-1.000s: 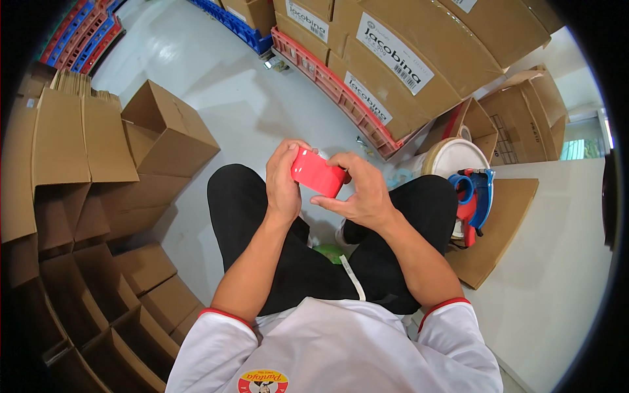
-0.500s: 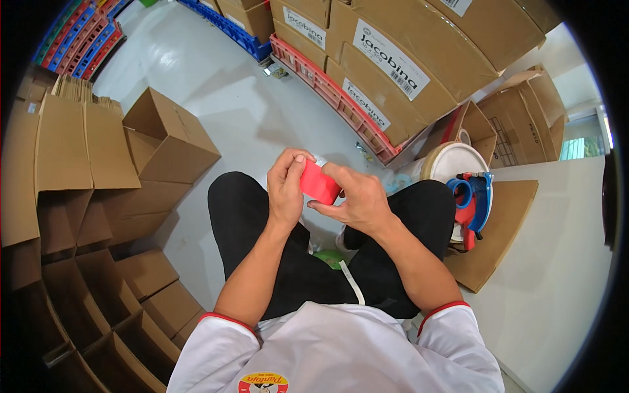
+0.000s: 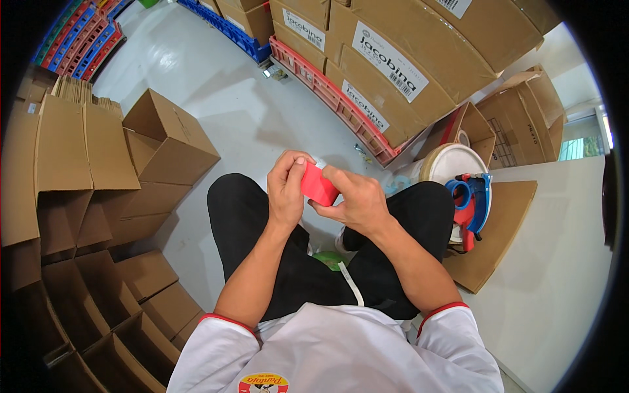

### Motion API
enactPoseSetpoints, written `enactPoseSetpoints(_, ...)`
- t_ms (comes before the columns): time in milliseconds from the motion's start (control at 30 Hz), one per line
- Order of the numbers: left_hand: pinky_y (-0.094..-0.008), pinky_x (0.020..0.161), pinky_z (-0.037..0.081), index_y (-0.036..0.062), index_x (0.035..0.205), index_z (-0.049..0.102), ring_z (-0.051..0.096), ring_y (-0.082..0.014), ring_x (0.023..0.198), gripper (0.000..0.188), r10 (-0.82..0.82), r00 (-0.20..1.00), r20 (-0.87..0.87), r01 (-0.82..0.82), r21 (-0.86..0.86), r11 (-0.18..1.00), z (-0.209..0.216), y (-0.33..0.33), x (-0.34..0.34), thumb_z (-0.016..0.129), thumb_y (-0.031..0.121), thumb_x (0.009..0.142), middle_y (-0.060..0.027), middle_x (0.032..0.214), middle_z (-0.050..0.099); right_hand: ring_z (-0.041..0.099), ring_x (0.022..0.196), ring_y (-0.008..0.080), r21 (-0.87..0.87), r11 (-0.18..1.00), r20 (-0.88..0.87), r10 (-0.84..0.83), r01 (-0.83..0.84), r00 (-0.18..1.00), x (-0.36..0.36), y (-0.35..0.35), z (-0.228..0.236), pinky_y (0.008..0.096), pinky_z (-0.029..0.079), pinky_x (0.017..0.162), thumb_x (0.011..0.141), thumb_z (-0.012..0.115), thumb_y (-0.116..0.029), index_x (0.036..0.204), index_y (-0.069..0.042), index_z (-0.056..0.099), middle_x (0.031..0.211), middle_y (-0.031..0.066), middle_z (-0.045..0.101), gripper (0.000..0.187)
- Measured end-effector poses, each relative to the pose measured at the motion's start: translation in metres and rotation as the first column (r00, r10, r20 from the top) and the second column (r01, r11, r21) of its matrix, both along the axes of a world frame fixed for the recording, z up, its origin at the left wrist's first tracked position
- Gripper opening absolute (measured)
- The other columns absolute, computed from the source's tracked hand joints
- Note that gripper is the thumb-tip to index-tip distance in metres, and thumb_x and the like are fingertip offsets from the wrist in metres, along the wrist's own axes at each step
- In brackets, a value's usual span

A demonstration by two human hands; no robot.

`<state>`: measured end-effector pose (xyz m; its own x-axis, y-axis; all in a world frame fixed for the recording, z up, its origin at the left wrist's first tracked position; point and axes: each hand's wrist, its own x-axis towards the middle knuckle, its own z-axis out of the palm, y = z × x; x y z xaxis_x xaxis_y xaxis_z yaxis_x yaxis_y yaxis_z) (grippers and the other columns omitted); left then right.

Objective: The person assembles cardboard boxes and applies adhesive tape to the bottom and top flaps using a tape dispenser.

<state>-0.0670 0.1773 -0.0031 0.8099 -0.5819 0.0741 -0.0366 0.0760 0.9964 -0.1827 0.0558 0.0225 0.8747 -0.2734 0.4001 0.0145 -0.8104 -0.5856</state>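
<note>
A glossy pinkish-red piece (image 3: 319, 185), which looks like a roll of tape, is between my two hands above my knees. My left hand (image 3: 286, 188) closes on its left side, thumb up along the edge. From the right, my right hand (image 3: 357, 196) pinches it, with the index finger at its top and the thumb below. A small pale, shiny bit shows just above the roll between the fingers. The roll's far side is hidden by my fingers.
On the right, a blue-and-red tape dispenser (image 3: 477, 206) rests by a white-lidded bucket (image 3: 458, 164) and a flat cardboard sheet (image 3: 501, 245). Open cartons (image 3: 92, 288) fill the left. Ahead, sealed boxes (image 3: 419, 49) are stacked on a red plastic pallet (image 3: 327, 98).
The hands and the roll stay nearly in place; the roll has only tilted very slightly. Nothing was let go.
</note>
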Motion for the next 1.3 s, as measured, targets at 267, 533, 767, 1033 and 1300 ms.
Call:
enactPoseSetpoints(267, -0.0273, 0.083, 0.045, -0.0009, 0.095, 0.064, 0.056, -0.0118, 0.088, 0.024, 0.006, 1.0, -0.014, -0.006, -0.002, 1.0, 0.0, 0.001, -0.001, 0.048, 0.014, 0.103, -0.0051, 0.092, 0.064, 0.066, 0.068, 0.0295, 0.004, 1.0, 0.053, 0.02, -0.02, 0.998, 0.0, 0.001, 0.003, 0.0405, 0.053, 0.06, 0.069, 0.086, -0.022, 0.114, -0.009, 0.062, 0.078, 0.0094, 0.067, 0.053)
enactPoseSetpoints(533, -0.0285, 0.077, 0.044, -0.002, 0.093, 0.064, 0.054, -0.0133, 0.083, 0.021, 0.023, 0.999, -0.036, -0.023, -0.013, 1.0, 0.001, 0.0, -0.002, 0.05, 0.01, 0.102, -0.0064, 0.092, 0.062, 0.065, 0.066, 0.0295, 0.04, 0.999, 0.014, -0.017, 0.016, 1.0, 0.001, 0.003, 0.007, 0.0409, 0.052, 0.059, 0.068, 0.085, -0.019, 0.109, -0.01, 0.062, 0.076, 0.0089, 0.065, 0.047)
enactPoseSetpoints(767, -0.0291, 0.079, 0.045, -0.002, 0.093, 0.064, 0.055, -0.0135, 0.084, 0.021, 0.04, 0.998, -0.044, -0.038, 0.042, 0.998, 0.003, -0.002, -0.002, 0.049, 0.01, 0.103, -0.0064, 0.092, 0.063, 0.067, 0.061, 0.0245, 0.065, 0.998, 0.055, -0.024, 0.02, 0.998, 0.002, 0.001, -0.007, 0.0345, 0.055, 0.057, 0.064, 0.088, -0.016, 0.107, -0.009, 0.063, 0.075, 0.0099, 0.067, 0.051)
enactPoseSetpoints(1033, -0.0291, 0.08, 0.045, -0.002, 0.094, 0.063, 0.056, -0.014, 0.086, 0.021, 0.045, 0.999, -0.017, -0.045, -0.022, 0.999, 0.001, -0.004, 0.0, 0.049, 0.01, 0.103, -0.007, 0.092, 0.063, 0.072, 0.068, 0.0247, 0.114, 0.993, 0.048, -0.029, 0.024, 0.998, 0.002, 0.001, -0.009, 0.0348, 0.059, 0.062, 0.066, 0.09, -0.015, 0.114, -0.008, 0.062, 0.087, 0.0115, 0.072, 0.055)
enactPoseSetpoints(1300, -0.0287, 0.083, 0.046, -0.0017, 0.095, 0.063, 0.055, -0.0126, 0.09, 0.02, 0.065, 0.996, -0.067, -0.065, 0.008, 0.998, -0.007, -0.004, 0.0, 0.05, 0.012, 0.103, -0.0044, 0.093, 0.063, 0.07, 0.076, 0.032, 0.065, 0.998, 0.16, -0.02, 0.009, 0.987, 0.001, 0.002, -0.009, 0.0417, 0.056, 0.065, 0.071, 0.083, -0.019, 0.113, -0.008, 0.061, 0.09, 0.0121, 0.071, 0.048)
